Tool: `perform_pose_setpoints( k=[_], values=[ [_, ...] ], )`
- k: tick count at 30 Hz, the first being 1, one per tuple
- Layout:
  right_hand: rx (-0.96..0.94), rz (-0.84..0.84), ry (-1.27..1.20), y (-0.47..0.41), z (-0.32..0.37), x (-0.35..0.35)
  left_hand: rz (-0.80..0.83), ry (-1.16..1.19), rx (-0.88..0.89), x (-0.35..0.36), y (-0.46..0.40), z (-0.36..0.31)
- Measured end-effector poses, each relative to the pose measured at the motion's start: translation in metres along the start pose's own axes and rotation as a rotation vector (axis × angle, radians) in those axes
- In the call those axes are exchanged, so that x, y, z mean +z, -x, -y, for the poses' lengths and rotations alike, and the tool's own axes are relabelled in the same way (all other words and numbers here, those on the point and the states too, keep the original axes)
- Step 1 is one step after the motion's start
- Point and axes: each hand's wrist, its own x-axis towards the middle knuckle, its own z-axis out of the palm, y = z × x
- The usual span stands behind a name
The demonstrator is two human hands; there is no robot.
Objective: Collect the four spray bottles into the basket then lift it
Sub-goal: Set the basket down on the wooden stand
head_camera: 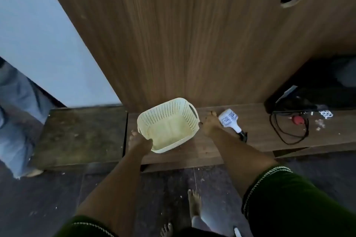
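cream perforated basket (168, 125) sits upright on low wooden ledge (256, 132), empty, slot handle on far right wall. white spray bottle (230, 120) lies on its side just right of basket, black nozzle pointing toward camera, printed label up.

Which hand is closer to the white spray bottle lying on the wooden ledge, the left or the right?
The right hand is closer: it is right beside the white spray bottle, apparently touching it. The left hand is on the cream basket's near-left rim, across the basket from the bottle.
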Motion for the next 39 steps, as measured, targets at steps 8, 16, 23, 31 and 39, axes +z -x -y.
perform_pose_setpoints(
  k=[8, 16, 23, 31, 39],
  values=[
    [0.139, 0.02, -0.466, -0.052, 0.01, 0.014, 0.035, 0.123, -0.109, 0.028, -0.036, 0.005],
    [0.304, 0.017, -0.619, -0.08, 0.01, 0.045, 0.071, 0.09, -0.139, 0.045, -0.055, 0.007],
    [0.444, -0.068, -0.675, -0.073, -0.015, 0.069, 0.087, 0.01, -0.067, 0.043, -0.059, -0.004],
    [0.483, -0.078, -0.728, -0.059, -0.032, 0.08, 0.044, -0.071, 0.008, 0.045, -0.063, -0.007],
    [0.475, -0.068, -0.718, -0.052, -0.034, 0.085, 0.024, -0.094, 0.043, 0.053, -0.063, 0.005]
  ],
)
